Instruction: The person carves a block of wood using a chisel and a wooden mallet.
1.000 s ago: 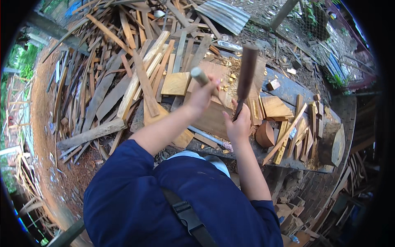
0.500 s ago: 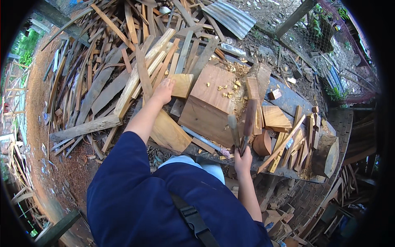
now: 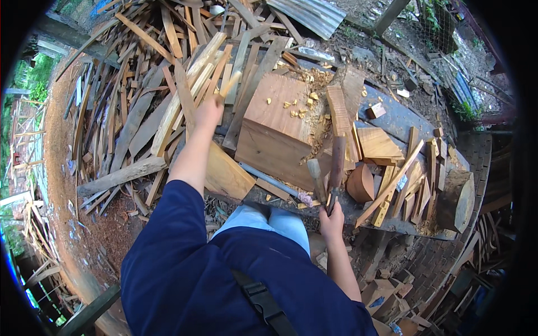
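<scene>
My left hand (image 3: 208, 113) is closed on a yellowish wooden block (image 3: 230, 84), now tilted so that mostly a narrow side shows. It is raised left of a large reddish-brown wood block (image 3: 274, 151). At the front edge of the workbench, my right hand (image 3: 332, 220) grips two wooden-handled tools together, handles upward. One handle (image 3: 316, 175) is pale and greyish; the other handle (image 3: 338, 159) is longer and dark brown. Dark metal shows just above my fingers, but the working ends of the tools cannot be made out.
A yellow board (image 3: 227, 173) and a grey metal pipe (image 3: 266, 180) lie before the large block. Wood chips (image 3: 302, 109) cover part of its top. Cut wood pieces (image 3: 381, 144) and a log section (image 3: 455, 200) occupy the right side. Scrap planks (image 3: 137, 106) are heaped at left.
My left hand has lifted the yellowish block away from the large block's side, leftward and up, turning it from flat to edge-on. The right hand still grips both tools.
</scene>
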Tool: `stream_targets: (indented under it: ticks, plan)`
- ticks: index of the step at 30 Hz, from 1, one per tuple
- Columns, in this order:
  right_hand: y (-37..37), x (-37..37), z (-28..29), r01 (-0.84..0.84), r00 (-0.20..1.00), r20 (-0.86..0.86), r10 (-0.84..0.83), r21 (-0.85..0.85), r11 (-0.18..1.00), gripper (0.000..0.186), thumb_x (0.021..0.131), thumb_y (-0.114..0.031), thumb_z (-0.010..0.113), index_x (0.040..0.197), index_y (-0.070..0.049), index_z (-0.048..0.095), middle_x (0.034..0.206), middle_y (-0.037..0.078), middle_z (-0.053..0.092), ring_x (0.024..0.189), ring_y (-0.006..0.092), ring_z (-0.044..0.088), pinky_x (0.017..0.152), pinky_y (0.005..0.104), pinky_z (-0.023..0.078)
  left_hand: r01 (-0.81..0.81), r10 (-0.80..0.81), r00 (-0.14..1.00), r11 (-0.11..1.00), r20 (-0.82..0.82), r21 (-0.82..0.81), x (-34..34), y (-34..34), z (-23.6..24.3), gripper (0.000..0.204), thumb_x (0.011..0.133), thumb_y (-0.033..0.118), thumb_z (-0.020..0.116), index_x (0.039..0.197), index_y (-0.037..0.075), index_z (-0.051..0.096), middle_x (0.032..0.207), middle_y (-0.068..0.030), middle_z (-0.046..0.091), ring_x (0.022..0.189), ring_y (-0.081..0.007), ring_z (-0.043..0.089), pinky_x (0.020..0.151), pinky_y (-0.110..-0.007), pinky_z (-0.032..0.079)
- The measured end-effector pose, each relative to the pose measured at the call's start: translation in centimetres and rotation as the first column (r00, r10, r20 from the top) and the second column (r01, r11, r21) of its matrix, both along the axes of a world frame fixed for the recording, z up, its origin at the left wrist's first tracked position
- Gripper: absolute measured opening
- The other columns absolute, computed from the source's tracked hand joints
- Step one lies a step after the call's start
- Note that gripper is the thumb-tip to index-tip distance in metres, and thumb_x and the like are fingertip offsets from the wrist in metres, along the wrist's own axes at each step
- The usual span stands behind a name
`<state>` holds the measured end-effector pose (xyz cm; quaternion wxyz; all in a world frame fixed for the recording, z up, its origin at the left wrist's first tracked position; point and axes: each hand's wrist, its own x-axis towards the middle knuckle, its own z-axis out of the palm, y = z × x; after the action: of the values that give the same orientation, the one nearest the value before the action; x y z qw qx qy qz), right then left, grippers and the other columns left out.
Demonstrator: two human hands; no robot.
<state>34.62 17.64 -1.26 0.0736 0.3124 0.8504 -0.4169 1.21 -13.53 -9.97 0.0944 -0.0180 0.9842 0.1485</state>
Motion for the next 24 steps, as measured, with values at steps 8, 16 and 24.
stream_targets:
  ticks: [8, 16, 24]
  plan:
    - [1.9, -1.3, 0.0, -0.07, 0.997, -0.052, 0.063, -0.148, 0.986, 0.018, 0.079, -0.01, 0.061, 0.087, 0.001, 0.049, 0.067, 0.016, 0.054, 0.06, 0.0262, 0.053, 0.059, 0.0358, 0.042, -0.267, 0.255, 0.931, -0.011, 0.261, 0.964, 4.5, -1.9, 5.4, 0.038, 0.089, 0.022, 0.053, 0.119, 0.001, 0.043, 0.109, -0.0116, 0.056, 0.095, -0.0186, 0.057, 0.083, -0.029, 0.046]
    - [4.0, -1.5, -0.2, -0.27, 0.961, -0.117, 0.251, -0.191, 0.944, 0.016, 0.077, -0.009, 0.06, 0.083, -0.001, 0.048, 0.064, 0.012, 0.052, 0.059, 0.0225, 0.051, 0.057, 0.0341, 0.041, -0.258, 0.261, 0.962, 0.773, 0.081, 0.58, 4.2, 3.5, 2.0, 0.031, 0.09, 0.025, 0.051, 0.105, -0.002, 0.054, 0.103, -0.0197, 0.06, 0.096, -0.03, 0.057, 0.084, -0.036, 0.044]
    - [6.0, 0.6, -1.1, -0.174, 0.985, -0.058, 0.164, -0.306, 0.936, 0.019, 0.08, -0.012, 0.059, 0.086, 0.002, 0.048, 0.072, 0.018, 0.057, 0.068, 0.0327, 0.058, 0.062, 0.0376, 0.044, -0.14, 0.164, 0.974, 0.978, -0.156, 0.154, 6.8, 11.4, 3.0, 0.038, 0.087, 0.029, 0.052, 0.107, -0.003, 0.053, 0.095, -0.0243, 0.056, 0.098, -0.0406, 0.052, 0.086, -0.043, 0.042]
